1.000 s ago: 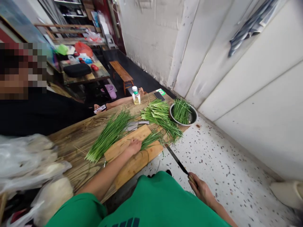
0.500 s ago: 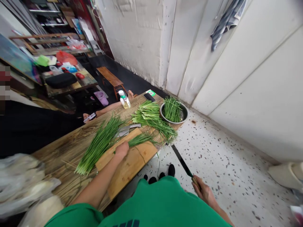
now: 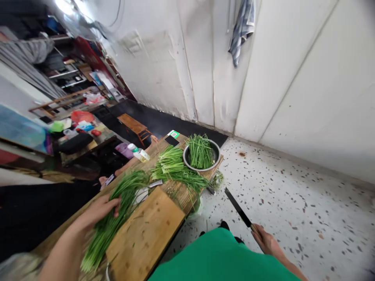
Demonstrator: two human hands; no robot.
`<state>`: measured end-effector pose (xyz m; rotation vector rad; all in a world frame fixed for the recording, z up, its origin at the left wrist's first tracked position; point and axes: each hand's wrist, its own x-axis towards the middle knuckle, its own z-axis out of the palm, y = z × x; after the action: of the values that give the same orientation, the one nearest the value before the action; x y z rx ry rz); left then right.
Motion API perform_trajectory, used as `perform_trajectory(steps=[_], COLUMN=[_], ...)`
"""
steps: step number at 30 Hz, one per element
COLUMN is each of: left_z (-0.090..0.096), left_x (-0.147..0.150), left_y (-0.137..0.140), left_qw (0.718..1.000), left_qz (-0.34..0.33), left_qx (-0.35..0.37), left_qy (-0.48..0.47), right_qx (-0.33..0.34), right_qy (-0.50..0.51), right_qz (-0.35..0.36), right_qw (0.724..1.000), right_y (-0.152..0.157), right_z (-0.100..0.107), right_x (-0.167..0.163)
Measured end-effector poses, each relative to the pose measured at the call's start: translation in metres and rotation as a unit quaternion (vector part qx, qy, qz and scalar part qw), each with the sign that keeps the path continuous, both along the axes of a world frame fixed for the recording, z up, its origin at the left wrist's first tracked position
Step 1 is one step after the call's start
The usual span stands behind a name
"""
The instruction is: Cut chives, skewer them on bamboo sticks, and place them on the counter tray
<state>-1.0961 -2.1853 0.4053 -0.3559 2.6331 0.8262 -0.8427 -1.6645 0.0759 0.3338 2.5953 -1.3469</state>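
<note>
My left hand (image 3: 104, 210) rests on a long bunch of green chives (image 3: 102, 238) at the left of the wooden table. Its thumb and fingers are apart, curving over the stalks. My right hand (image 3: 265, 238) grips the handle of a long dark-bladed knife (image 3: 238, 205), held out over the floor to the right of the table. A wooden cutting board (image 3: 149, 232) lies beside the chives, with only a few green scraps on it. A cleaver (image 3: 156, 183) lies behind the board, its blade partly covered. More chives (image 3: 170, 162) are piled farther back.
A metal bowl (image 3: 216, 158) of chives stands at the table's far right corner. A phone (image 3: 172, 140), a green-and-white card (image 3: 174, 134) and a bottle (image 3: 139, 153) are on the far side. Another person's hand holds a phone (image 3: 109, 179) across the table.
My left hand has left the chives on the board and moved left onto the long bunch. The board now lies almost bare. The view has turned; the knife stays in my right hand.
</note>
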Motion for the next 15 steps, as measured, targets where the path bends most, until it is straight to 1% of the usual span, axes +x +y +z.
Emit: perform_trajectory(steps=[2,3,4,6,8,9,10,11,13,15], left_z=[0.019,0.023,0.024,0.014,-0.009,-0.024,-0.042,-0.061,-0.102,-0.141], left_x=[-0.025,-0.040,-0.057,-0.094,-0.133,-0.152,-0.169,-0.184,-0.206,-0.217], left_y=[0.047,0.072,0.099,0.153,0.209,0.236,0.263,0.288,0.331,0.361], left_qw=[0.997,0.992,0.987,0.972,0.963,0.966,0.974,0.984,0.991,0.994], left_qz=[-0.021,-0.024,-0.024,-0.035,-0.038,-0.039,-0.049,-0.059,-0.070,-0.090], left_qx=[0.076,0.116,0.151,0.223,0.255,0.242,0.202,0.137,0.081,0.035], left_qy=[0.022,0.036,0.051,0.066,0.073,0.084,0.092,0.098,0.082,0.047], right_qx=[0.001,0.002,0.004,0.008,0.011,0.012,0.011,0.008,-0.001,-0.010], right_qy=[-0.003,-0.003,-0.001,0.002,-0.001,-0.004,-0.007,-0.010,-0.014,-0.017], right_qz=[-0.015,-0.026,-0.037,-0.064,-0.087,-0.097,-0.107,-0.119,-0.145,-0.176], right_qw=[1.000,1.000,0.999,0.998,0.996,0.995,0.994,0.993,0.989,0.984], right_y=[0.014,0.021,0.028,0.041,0.053,0.059,0.065,0.070,0.078,0.085], right_z=[-0.018,-0.026,-0.032,-0.039,-0.041,-0.041,-0.040,-0.038,-0.034,-0.031], right_x=[0.000,0.000,0.000,-0.001,-0.002,-0.003,-0.003,-0.002,0.001,0.007])
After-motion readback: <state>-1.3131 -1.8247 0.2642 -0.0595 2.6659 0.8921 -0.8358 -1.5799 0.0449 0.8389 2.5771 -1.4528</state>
